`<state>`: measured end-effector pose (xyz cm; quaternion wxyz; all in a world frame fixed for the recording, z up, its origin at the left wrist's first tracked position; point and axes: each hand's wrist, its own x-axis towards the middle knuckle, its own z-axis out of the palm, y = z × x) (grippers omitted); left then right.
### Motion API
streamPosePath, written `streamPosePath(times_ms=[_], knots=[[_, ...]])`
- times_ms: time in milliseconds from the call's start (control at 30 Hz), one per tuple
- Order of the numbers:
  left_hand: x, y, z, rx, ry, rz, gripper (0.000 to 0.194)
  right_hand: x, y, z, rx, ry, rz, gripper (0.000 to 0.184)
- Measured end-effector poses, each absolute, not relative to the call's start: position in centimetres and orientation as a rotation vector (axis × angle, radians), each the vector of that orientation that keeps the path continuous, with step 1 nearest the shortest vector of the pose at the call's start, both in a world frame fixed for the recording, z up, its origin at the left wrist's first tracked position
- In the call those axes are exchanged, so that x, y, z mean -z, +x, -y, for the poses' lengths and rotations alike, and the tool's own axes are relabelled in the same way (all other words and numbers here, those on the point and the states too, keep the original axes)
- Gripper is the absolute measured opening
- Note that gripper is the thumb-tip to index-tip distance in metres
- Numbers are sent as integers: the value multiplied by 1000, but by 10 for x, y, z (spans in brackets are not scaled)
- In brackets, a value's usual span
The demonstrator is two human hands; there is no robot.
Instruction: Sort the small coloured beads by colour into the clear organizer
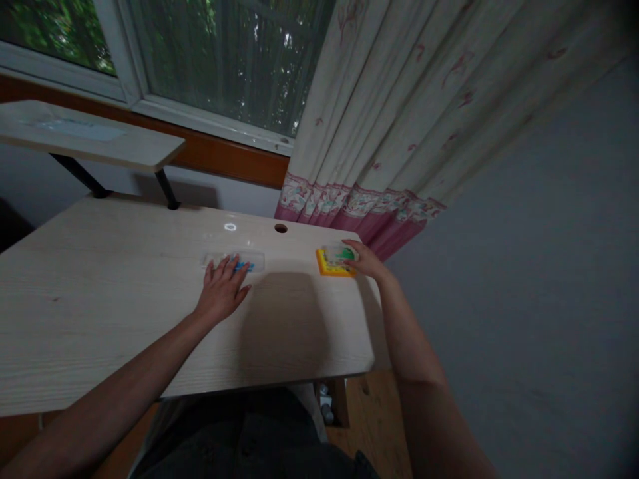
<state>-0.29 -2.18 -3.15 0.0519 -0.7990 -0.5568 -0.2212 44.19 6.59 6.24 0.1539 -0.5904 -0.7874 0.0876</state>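
Note:
My left hand lies with its fingers spread over a clear plastic case near the back of the desk. Small blue pieces show through or beside its fingers, too small to name. Over at the right end, my right hand has thumb and fingers around the side of a small clear container with something green in it. That container sits on a flat yellow square item with printing on it. The right fingertips are partly hidden by the container.
The pale wooden desk has a round cable hole near its back edge. A raised shelf on black legs stands at the back left. A patterned curtain hangs behind the right corner. An open box with small items is below the front edge.

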Motion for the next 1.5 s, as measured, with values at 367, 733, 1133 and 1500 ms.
streamPosePath(times_ms=[367,733,1133,1500], knots=[[30,-4,19,780,-2505,1657,56,-69,330,-54,-195,-1408,2460,66],[23,-42,4,975,-2261,1859,67,-10,214,-58,-369,-1380,2583,73],[34,-62,-16,893,-2415,1849,65,-77,383,-47,-297,-1381,2118,61],[32,-49,-12,1021,-2603,1713,61,-74,468,-56,-483,-1675,2090,66]])
